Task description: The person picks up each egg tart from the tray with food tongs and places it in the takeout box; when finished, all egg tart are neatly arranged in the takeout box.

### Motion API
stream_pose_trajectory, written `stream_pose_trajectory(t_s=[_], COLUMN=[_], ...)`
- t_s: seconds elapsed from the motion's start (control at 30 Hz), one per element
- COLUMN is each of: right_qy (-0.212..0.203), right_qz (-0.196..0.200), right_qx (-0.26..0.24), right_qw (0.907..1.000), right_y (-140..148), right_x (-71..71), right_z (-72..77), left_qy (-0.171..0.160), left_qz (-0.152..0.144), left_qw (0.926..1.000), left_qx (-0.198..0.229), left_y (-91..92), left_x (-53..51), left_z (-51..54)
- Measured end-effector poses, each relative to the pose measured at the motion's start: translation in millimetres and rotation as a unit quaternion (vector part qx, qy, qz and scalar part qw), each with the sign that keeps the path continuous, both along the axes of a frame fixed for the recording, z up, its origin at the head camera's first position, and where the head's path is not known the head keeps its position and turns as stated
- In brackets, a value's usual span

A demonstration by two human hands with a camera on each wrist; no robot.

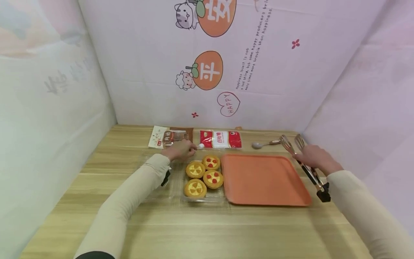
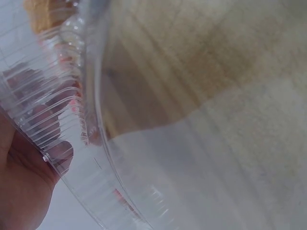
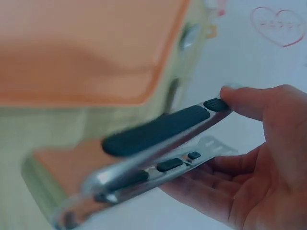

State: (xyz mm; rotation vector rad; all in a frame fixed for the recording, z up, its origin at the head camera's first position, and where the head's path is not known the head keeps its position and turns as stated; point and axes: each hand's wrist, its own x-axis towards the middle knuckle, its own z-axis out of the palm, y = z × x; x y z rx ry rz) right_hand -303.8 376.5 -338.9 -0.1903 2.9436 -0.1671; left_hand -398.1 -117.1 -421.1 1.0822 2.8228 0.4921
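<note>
My left hand (image 1: 181, 150) grips the back edge of a clear plastic container (image 1: 205, 198). Its fingers (image 2: 45, 122) show through the ribbed plastic in the left wrist view. Several egg tarts (image 1: 195, 188) sit in the container, some topped with red pieces and some with yellow-orange wedges. The container's clear lid (image 1: 176, 194) seems to lie folded out to the left. Over the right side of the table, my right hand (image 1: 318, 159) holds metal tongs (image 3: 163, 132) with dark grip pads, thumb on one arm and fingers under the other. The tongs' arms are spread apart.
An orange tray (image 1: 263, 180) lies right of the container. Along the back are a brown-and-white packet (image 1: 158, 137), a red-and-white packet (image 1: 221, 139) and a spoon (image 1: 257, 145). White printed cloth walls (image 1: 155, 72) enclose the wooden table (image 1: 194, 233) at back and sides.
</note>
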Motion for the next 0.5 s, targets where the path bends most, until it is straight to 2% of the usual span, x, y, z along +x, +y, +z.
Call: stream_pose_trajectory(t_s=[0.13,0.3,0.5], right_qy=[-0.015,-0.034,-0.048], right_qz=[-0.031,-0.043,-0.056], right_qx=[-0.018,-0.029,-0.011], right_qw=[0.9993,0.9981,0.9972], right_y=[11,21,32], right_x=[3.5,7.4,11.8], right_z=[-21.1,-44.7,-58.7], left_qy=[0.003,0.007,0.004], left_qz=[0.001,-0.007,-0.013], left_qw=[1.0000,0.9999,0.9999], left_qx=[0.001,0.004,0.005], left_y=[-5.1,-5.7,-1.7], left_x=[0.8,4.5,5.0], left_z=[0.2,3.7,3.9])
